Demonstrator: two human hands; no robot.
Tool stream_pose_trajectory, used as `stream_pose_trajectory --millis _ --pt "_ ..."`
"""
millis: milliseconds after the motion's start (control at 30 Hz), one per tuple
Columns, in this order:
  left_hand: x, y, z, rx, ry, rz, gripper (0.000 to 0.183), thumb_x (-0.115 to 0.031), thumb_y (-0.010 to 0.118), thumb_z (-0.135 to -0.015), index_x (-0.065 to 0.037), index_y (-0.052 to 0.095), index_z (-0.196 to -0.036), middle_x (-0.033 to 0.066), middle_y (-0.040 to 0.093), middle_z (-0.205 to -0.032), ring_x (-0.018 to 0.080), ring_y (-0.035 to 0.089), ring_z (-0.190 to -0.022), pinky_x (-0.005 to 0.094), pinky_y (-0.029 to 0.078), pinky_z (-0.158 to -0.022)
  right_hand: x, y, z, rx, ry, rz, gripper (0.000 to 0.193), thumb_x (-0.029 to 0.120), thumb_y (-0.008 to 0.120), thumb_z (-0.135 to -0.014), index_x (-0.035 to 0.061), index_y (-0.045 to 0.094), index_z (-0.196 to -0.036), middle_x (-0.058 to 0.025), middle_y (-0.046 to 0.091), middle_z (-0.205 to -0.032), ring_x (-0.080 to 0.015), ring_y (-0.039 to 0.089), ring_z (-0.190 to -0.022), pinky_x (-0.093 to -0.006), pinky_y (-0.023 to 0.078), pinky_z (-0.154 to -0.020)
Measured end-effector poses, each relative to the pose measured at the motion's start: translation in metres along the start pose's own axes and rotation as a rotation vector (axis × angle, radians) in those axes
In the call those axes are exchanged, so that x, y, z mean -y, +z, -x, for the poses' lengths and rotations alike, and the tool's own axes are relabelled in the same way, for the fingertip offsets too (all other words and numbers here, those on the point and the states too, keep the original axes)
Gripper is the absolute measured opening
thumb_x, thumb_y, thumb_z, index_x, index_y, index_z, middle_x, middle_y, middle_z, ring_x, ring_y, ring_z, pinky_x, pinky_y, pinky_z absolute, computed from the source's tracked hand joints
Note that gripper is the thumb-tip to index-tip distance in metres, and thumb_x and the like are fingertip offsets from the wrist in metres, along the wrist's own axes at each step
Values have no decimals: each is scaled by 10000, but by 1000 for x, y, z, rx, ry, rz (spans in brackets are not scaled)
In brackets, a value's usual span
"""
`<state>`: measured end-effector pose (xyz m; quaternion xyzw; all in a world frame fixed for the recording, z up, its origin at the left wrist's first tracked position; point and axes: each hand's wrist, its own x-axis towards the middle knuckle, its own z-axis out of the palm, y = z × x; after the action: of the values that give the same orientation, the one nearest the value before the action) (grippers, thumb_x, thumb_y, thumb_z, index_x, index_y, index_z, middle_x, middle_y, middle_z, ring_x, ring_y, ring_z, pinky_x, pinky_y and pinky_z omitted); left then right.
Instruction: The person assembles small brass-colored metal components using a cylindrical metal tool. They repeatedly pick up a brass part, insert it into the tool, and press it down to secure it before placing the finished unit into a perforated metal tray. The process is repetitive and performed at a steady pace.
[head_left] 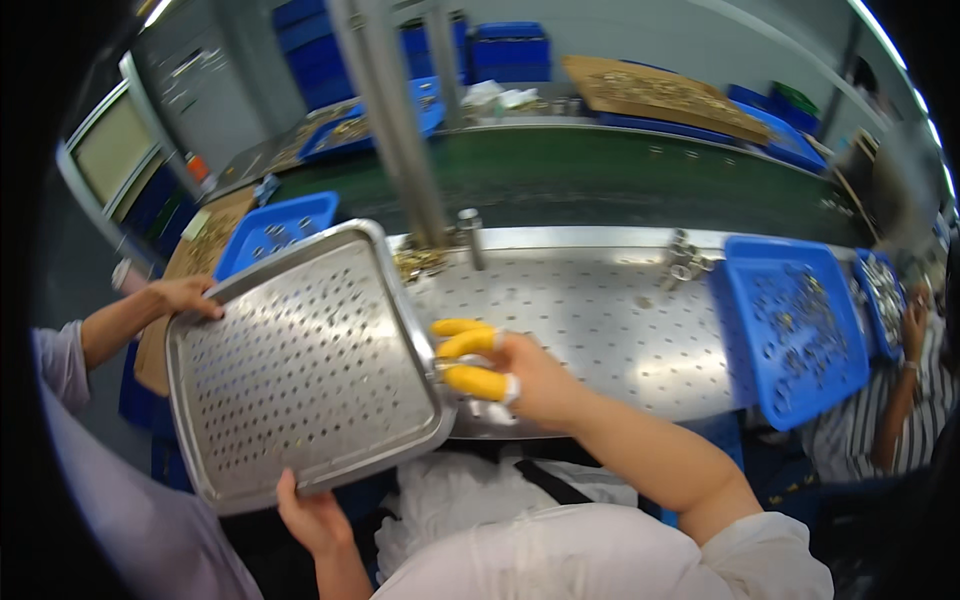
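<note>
A rectangular perforated metal tray (310, 370) is held tilted above the left end of the worktable. My left hand (318, 520) grips its near rim, thumb on top and fingers underneath. At the tray's right rim is my right hand (520, 380), with yellow finger covers on several fingers. Those fingers are closed together, and a bit of metal shows between the tips; whether it is the rim or a small part I cannot tell. Another person's hand (190, 296) holds the tray's left edge. Inside the tray only tiny specks show.
On the perforated metal worktable (590, 310) stand a metal cylinder (471, 238), several metal rings (685, 258) and a small brass-coloured heap (418, 264). A blue tray (795, 400) of small metal parts lies right, beside another person. Behind a post (395, 130) runs a green conveyor belt (590, 180).
</note>
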<state>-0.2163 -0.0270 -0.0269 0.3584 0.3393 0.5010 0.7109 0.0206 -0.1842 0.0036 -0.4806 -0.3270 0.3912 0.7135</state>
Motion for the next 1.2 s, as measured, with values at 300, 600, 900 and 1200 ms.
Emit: stream_pose_trajectory --millis 300,600,900,1200 --pt "12 -14 74 199 -251 -56 385 -123 554 -820 -18 473 -1181 170 532 -1102 240 502 -1032 361 364 -942 28 10 87 -323 -142 -376 223 122 565 -852 16 551 -1048 -62 474 -1197 -132 477 -1049 -272 350 -928" --pt "18 1 82 1062 -337 -553 475 -15 603 -748 6 420 -1186 98 477 -1144 180 457 -1030 303 362 -880 25 -36 207 -655 -647 -392 327 125 510 -868 -23 456 -1155 -100 523 -1133 -173 487 -1060 -300 336 -967" --pt "33 142 143 2153 -613 -759 518 -432 527 -833 -60 486 -1191 91 521 -1157 200 469 -1062 274 377 -895 56 -86 391 -608 -1016 -252 363 201 370 -936 4 386 -1239 -153 459 -1221 -222 453 -1113 -350 328 -1007" --pt "65 136 116 1623 -710 -240 359 -147 593 -819 16 493 -1122 88 570 -1028 165 532 -935 299 438 -803 34 -45 443 -551 -926 -508 383 220 444 -916 41 419 -1254 -150 391 -1299 -211 462 -1123 -312 415 -937"
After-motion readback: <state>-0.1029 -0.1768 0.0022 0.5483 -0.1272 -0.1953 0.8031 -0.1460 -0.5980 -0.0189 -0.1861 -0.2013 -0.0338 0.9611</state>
